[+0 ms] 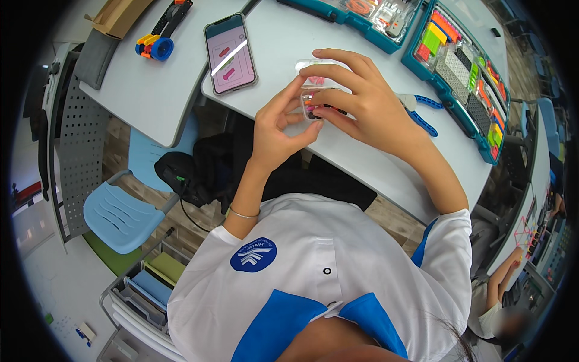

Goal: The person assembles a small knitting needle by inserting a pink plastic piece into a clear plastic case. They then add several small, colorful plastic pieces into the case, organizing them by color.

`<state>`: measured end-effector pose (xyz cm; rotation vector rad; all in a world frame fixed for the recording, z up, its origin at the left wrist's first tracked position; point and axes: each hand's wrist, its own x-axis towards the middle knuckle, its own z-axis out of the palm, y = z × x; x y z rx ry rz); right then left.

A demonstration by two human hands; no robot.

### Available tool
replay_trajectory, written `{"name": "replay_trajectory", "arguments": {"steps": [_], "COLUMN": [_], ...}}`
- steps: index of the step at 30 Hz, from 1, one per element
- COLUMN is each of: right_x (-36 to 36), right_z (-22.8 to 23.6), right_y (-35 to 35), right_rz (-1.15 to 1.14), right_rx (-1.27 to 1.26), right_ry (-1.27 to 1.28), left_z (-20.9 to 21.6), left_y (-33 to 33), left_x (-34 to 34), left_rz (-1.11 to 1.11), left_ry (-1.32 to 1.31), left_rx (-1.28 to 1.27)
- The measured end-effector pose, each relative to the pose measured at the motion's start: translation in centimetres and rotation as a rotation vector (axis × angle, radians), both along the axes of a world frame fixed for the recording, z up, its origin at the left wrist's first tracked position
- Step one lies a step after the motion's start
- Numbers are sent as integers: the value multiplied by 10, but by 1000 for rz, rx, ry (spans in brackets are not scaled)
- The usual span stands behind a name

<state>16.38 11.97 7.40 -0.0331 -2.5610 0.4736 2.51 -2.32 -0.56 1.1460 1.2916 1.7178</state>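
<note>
My left hand (278, 127) and my right hand (356, 96) meet over the white table (362, 163). Together they pinch a small clear plastic piece (310, 104) with pink and dark bits inside it. My left fingertips hold its lower left side, while my right fingers curl over its top and right side. A second clear piece with pink inside (313, 71) lies just behind it, partly hidden by my right fingers.
A phone (230, 53) with a pink diagram on its screen lies to the left. A blue-handled tool (422, 111) lies right of my hand. Teal parts trays (461, 66) line the far edge. A blue chair (123, 214) stands at the lower left. Another person sits at the far right.
</note>
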Motion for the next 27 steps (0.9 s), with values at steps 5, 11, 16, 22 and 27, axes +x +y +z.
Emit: {"name": "replay_trajectory", "arguments": {"steps": [5, 11, 16, 22, 27], "right_x": [0, -3, 0, 2, 3], "right_z": [0, -2, 2, 1, -7], "right_y": [-1, -5, -5, -13, -16], "right_rz": [1, -38, -19, -37, -116], "right_rx": [-24, 35, -15, 49, -83], "right_ry": [-25, -2, -14, -88, -69], "left_z": [-2, -4, -3, -4, 1], "left_y": [1, 3, 2, 1, 3], "left_x": [1, 1, 2, 1, 2], "left_rz": [19, 37, 42, 57, 48], "left_ry": [74, 137, 118, 114, 103], "left_rx": [8, 19, 19, 0, -12]}}
